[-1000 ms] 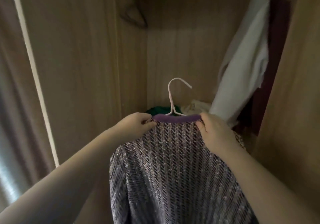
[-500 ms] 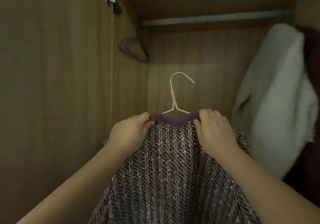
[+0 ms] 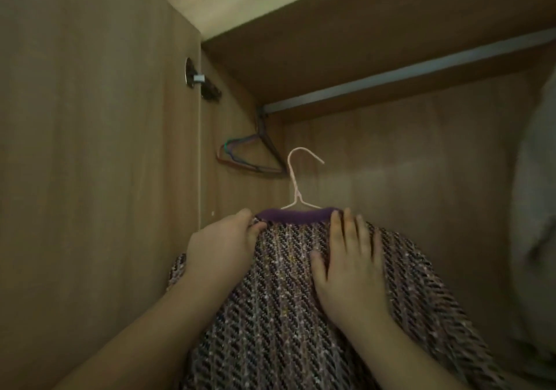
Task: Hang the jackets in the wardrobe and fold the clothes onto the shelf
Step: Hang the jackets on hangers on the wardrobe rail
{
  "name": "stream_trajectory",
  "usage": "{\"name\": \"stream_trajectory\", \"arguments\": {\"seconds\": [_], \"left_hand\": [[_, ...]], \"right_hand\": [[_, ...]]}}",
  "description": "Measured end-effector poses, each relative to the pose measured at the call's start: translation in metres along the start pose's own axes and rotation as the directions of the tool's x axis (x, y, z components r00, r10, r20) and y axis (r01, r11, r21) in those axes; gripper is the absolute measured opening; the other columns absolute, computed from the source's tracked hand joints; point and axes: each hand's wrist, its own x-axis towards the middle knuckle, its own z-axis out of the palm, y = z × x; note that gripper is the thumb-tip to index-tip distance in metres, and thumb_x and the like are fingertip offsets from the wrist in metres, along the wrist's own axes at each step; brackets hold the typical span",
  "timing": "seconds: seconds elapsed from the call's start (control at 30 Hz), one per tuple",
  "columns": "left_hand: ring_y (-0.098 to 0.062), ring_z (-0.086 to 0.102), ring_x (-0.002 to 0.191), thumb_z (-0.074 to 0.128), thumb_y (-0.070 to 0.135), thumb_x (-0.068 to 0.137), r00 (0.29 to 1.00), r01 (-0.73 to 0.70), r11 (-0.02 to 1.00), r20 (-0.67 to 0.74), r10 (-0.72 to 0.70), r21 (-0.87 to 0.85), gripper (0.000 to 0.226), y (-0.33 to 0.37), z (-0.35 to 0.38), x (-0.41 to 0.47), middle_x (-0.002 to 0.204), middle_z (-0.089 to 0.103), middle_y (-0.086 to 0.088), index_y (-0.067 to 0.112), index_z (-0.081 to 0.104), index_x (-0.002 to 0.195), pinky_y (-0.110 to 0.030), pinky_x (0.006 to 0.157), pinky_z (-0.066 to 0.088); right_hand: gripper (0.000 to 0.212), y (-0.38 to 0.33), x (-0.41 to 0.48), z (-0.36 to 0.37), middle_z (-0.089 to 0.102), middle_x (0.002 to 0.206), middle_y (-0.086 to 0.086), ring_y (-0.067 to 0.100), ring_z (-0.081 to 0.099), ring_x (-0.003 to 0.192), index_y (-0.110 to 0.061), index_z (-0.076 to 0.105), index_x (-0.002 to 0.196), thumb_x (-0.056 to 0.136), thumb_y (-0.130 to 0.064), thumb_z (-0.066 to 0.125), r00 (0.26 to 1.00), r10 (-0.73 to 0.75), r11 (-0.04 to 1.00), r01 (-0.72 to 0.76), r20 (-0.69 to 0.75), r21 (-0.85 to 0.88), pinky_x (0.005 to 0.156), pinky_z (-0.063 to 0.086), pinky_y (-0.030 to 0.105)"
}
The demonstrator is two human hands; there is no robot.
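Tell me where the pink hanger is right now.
Head view, centre: the pink hanger sticks up from the jacket collar, below the rail, unhooked, just right of the spare hangers.

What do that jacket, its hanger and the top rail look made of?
Jacket: probably woven tweed, matte, judging by its flecked diagonal weave. Hanger: thin pale-pink wire, likely coated metal. Rail: seemingly grey metal, from its straight edge and dull sheen.

Inside the wardrobe (image 3: pixel 421 179), a metal rail (image 3: pixel 406 79) runs just under the top panel. Empty hangers (image 3: pixel 249 157) dangle at its left end. A pale garment (image 3: pixel 535 209) shows at the right edge.
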Motion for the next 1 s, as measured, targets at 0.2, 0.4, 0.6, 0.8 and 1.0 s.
{"name": "stream_trajectory", "arguments": {"seconds": [0.2, 0.4, 0.6, 0.8, 1.0], "left_hand": [[-0.021, 0.065, 0.085, 0.035, 0.062, 0.098, 0.997, 0.03, 0.983, -0.069, -0.018, 0.179, 0.038, -0.005, 0.02, 0.067, 0.083, 0.06, 0.005, 0.027, 0.045, 0.088, -0.035, 0.058, 0.037], [-0.023, 0.066, 0.089, 0.04, 0.061, 0.096, 0.985, 0.069, 0.956, -0.17, -0.02, 0.287, 0.035, 0.001, 0.036, 0.139, 0.089, 0.066, 0.004, 0.028, 0.05, 0.096, -0.036, 0.064, 0.046], [-0.017, 0.058, 0.07, 0.043, 0.057, 0.097, 0.972, 0.126, 0.913, -0.233, -0.034, 0.389, 0.029, 0.008, 0.035, 0.198, 0.074, 0.055, 0.007, 0.029, 0.041, 0.087, -0.036, 0.063, 0.052], [-0.018, 0.056, 0.075, 0.047, 0.049, 0.098, 0.969, 0.117, 0.855, -0.246, 0.013, 0.505, 0.025, 0.014, 0.026, 0.255, 0.083, 0.051, 0.006, 0.028, 0.044, 0.085, -0.038, 0.069, 0.052], [-0.018, 0.05, 0.072, 0.051, 0.044, 0.098, 0.975, 0.169, 0.804, -0.218, -0.05, 0.57, 0.031, 0.009, 0.039, 0.303, 0.083, 0.05, 0.003, 0.029, 0.039, 0.074, -0.036, 0.065, 0.043]], "right_hand": [[0.08, -0.023, 0.071, 0.079, 0.033, 0.156, 0.018, 0.036, 0.027, 0.146, -0.006, 0.03, 0.152, 0.092, -0.059, 0.027, 0.999, 0.039, 0.978, -0.031, -0.033, 0.208, 0.113, 0.029, 0.06], [0.08, -0.033, 0.156, 0.14, 0.02, 0.162, 0.014, 0.032, 0.016, 0.15, -0.011, 0.022, 0.155, 0.092, -0.06, 0.02, 0.994, 0.035, 0.907, 0.01, -0.101, 0.42, 0.117, 0.023, 0.058], [0.08, -0.05, 0.235, 0.175, -0.015, 0.165, 0.004, 0.024, -0.015, 0.151, -0.021, -0.013, 0.156, 0.088, -0.063, -0.003, 0.99, -0.03, 0.827, 0.103, -0.14, 0.553, 0.123, 0.0, 0.049], [0.083, -0.075, 0.298, 0.195, -0.014, 0.165, 0.002, 0.021, -0.014, 0.151, -0.021, -0.011, 0.157, 0.085, -0.063, -0.006, 0.986, -0.006, 0.704, 0.124, -0.169, 0.699, 0.123, -0.001, 0.046], [0.071, -0.095, 0.338, 0.226, -0.004, 0.166, 0.003, 0.022, -0.006, 0.152, -0.021, -0.005, 0.158, 0.098, -0.054, 0.015, 0.992, -0.024, 0.655, 0.107, -0.121, 0.748, 0.123, 0.002, 0.047]]}}
